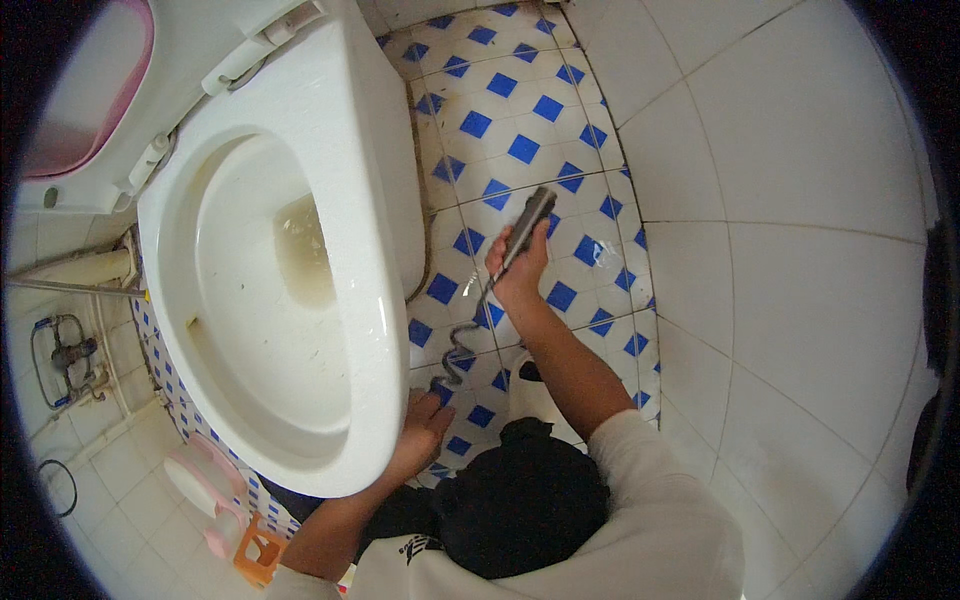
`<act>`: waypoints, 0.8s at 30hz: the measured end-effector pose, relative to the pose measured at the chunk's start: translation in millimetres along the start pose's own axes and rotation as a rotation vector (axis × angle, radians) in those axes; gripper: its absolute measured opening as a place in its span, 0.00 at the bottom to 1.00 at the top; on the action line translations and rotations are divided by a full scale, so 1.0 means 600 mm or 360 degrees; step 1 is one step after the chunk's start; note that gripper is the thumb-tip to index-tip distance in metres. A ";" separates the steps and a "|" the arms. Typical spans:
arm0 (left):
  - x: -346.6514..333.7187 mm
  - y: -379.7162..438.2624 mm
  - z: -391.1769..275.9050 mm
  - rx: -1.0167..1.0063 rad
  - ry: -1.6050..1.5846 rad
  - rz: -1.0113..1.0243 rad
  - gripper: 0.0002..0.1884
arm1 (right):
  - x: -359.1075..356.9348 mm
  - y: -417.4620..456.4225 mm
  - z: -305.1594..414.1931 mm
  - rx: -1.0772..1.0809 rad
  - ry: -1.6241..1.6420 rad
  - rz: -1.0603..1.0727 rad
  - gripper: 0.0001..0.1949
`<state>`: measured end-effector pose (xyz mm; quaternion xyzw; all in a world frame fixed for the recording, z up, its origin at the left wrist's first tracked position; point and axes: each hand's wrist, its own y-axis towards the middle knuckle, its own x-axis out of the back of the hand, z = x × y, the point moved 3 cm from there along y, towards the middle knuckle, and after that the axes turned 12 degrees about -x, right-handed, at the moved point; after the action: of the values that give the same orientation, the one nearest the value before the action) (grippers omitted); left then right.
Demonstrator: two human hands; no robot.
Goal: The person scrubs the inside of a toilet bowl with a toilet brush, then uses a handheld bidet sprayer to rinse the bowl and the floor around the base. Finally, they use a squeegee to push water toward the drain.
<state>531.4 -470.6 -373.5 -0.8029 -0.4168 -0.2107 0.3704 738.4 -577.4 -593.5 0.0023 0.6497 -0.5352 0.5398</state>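
Observation:
My right hand (521,262) is closed around a dark cylindrical tool with a metallic strip (532,214), held above the tiled floor to the right of the toilet. From its lower end a dark coiled cord (456,352) runs down towards my left hand (426,431). That hand is beside the front of the white ceramic toilet bowl (381,375), partly hidden by the rim; whether it grips the cord's end cannot be told. Brownish water with small bits stands in the bowl. The seat and lid (82,90) are raised.
White wall tiles (780,285) rise close on the right. Left of the bowl are a thin pole (75,287), a wall-mounted tap fitting (71,356), a pink and white plastic item (202,476) and an orange plastic stool or basket (259,551). The blue-patterned floor (517,150) has wet-looking spots.

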 end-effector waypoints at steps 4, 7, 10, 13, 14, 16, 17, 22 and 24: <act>0.019 0.035 -0.012 -0.0148 0.0170 -0.0323 0.05 | -0.083 0.044 0.020 0.0126 -0.0004 0.0067 0.35; 0.029 0.052 -0.018 -0.0198 0.0325 -0.0461 0.06 | -0.109 0.074 0.042 0.0284 -0.0070 0.0232 0.36; 0.032 0.065 -0.016 -0.0152 0.0337 -0.0404 0.06 | -0.128 0.085 0.068 0.0215 0.0074 0.0186 0.37; 0.029 0.071 -0.012 -0.0200 0.0333 -0.0421 0.06 | -0.122 0.081 0.081 0.0252 0.0064 0.0162 0.37; 0.028 0.071 -0.013 -0.0199 0.0318 -0.0402 0.06 | -0.114 0.073 0.086 0.0246 0.0058 0.0171 0.37; 0.020 0.058 -0.009 -0.0150 0.0235 -0.0333 0.06 | -0.088 0.033 0.078 0.0212 0.0040 0.0187 0.36; 0.010 0.043 -0.005 -0.0112 0.0170 -0.0282 0.06 | -0.070 0.005 0.073 0.0214 0.0015 0.0163 0.36; -0.020 -0.042 0.003 0.0074 0.0020 0.0134 0.06 | 0.040 -0.132 -0.002 0.0143 -0.0136 -0.0010 0.35; -0.056 -0.075 0.017 -0.0051 0.0189 0.0118 0.07 | 0.065 -0.137 -0.038 0.0076 -0.0190 0.0010 0.35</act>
<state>475.4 -463.1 -382.8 -0.8097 -0.3608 -0.2507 0.3891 658.4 -619.3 -567.5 -0.0148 0.6033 -0.5481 0.5792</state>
